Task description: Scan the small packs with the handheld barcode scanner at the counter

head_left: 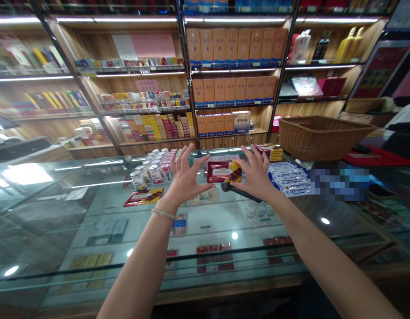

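Observation:
A red and yellow chocolate packet [219, 173] is between my two hands above the glass counter. My left hand [184, 179] is open at its left, fingers spread, with a gap to the packet. My right hand [256, 175] is at its right end, thumb and fingers apart; whether they touch the packet is hard to tell. Just below, a black long-handled object [241, 192] lies partly behind my right hand. Another red and yellow packet [143, 197] lies flat on the glass, left of my left hand.
White-capped small bottles [155, 166] stand behind my left hand. Stacked packets [273, 153] and blue-white sachets [288, 177] lie to the right, near a wicker basket [324, 133]. Boxed goods fill wall shelves [231, 106]. A glass edge [125, 266] runs along the counter front.

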The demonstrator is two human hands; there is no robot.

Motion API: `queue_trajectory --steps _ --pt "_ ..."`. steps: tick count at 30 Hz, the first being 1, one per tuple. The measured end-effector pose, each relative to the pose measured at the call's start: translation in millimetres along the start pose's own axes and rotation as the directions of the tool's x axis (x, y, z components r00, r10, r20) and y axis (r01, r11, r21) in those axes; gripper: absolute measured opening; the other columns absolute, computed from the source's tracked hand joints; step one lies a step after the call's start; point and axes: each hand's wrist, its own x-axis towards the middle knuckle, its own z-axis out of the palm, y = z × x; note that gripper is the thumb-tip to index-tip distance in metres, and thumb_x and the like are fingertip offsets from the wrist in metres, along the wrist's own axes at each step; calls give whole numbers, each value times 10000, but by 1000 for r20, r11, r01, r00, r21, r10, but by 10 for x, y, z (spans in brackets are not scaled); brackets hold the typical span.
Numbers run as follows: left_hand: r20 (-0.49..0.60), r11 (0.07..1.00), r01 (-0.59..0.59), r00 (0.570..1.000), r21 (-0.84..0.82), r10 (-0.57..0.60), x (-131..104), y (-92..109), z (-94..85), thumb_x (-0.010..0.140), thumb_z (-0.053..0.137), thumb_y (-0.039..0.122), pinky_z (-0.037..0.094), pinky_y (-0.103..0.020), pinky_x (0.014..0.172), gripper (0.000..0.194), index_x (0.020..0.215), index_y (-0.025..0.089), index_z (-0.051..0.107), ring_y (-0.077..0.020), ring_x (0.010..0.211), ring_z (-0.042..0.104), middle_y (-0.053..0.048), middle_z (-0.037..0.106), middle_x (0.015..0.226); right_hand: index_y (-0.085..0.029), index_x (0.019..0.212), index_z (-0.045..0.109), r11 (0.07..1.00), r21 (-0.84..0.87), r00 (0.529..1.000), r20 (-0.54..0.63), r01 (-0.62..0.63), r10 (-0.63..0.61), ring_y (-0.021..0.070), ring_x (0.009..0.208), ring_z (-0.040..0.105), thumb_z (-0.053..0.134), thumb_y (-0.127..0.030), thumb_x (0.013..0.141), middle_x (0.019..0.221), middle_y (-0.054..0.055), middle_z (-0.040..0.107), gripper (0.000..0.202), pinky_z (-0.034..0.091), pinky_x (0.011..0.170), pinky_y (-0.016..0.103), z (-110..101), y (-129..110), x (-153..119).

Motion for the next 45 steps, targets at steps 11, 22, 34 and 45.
queue_trajectory --steps 11,22,34,45 --pt "24 998 -6 1000 70 4 5 -78 -21 756 834 598 35 -657 1278 730 1413 378 607 -427 1597 171 -99 185 1750 -274 1343 623 1000 -1 999 -37 -1 1 402 1592 180 785 -599 788 1707 126 308 663 117 1236 705 40 -3 3" --pt "100 997 1 995 77 -8 64 -184 -75 785 807 577 13 -670 1262 705 1412 318 614 -414 1591 175 -161 272 1712 -271 1363 609 1000 9 991 -129 -25 26 390 1565 254 776 -646 801 1676 152 339 695 110 1254 674 93 -81 -40" --pt "194 992 61 978 114 -82 -173 -472 -460 788 793 610 -8 -655 1264 733 1451 367 594 -422 1605 123 -114 222 1740 -249 1375 612 997 -36 992 -105 71 -75 396 1550 287 717 -690 848 1664 190 358 694 101 1244 658 234 -468 81" --pt "197 941 208 944 268 -265 -896 -1106 -958 756 802 654 53 -609 1281 746 1429 390 620 -429 1593 156 -63 250 1737 -160 1349 625 972 26 973 -11 233 -232 378 1561 267 653 -677 904 1667 221 371 683 2 1265 642 637 -1403 344"
